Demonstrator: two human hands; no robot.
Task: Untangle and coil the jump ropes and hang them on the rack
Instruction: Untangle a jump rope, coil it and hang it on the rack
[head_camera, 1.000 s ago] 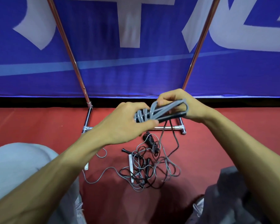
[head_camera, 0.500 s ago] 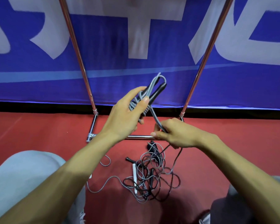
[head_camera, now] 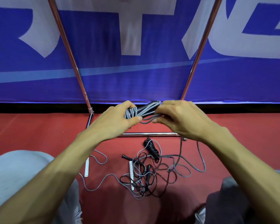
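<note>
We are low over a red floor (head_camera: 39,135), with a blue banner (head_camera: 136,78) bearing large white lettering stretched behind it. In front of the banner stands the rack (head_camera: 149,134): two copper-coloured uprights lean away from us, joined at the floor by chrome bars.

We hold the grey jump rope (head_camera: 132,113) in both hands, above the rack's base bar and between the uprights. It is gathered into a short bundle lying roughly level, with its black handles (head_camera: 145,107) showing inside the strands. Our left hand (head_camera: 115,122) grips the left end, fingers and thumb curled round the tightly wound turns. Our right hand (head_camera: 179,120) curls over the right end, thumb and fingers pinching a loop of grey cord just beneath the bundle. From under the right wrist a loose grey tail (head_camera: 200,159) drops to the floor and curves back toward the pile.

That pile (head_camera: 145,175) lies on the floor near our knees: thin black and grey cords knotted together, a white handle (head_camera: 131,172) in the middle, a second white handle (head_camera: 86,167) off to the left, and a black handle (head_camera: 151,147) at the top, near the base bar. Our knees (head_camera: 14,175), in grey cloth, frame both lower corners.
</note>
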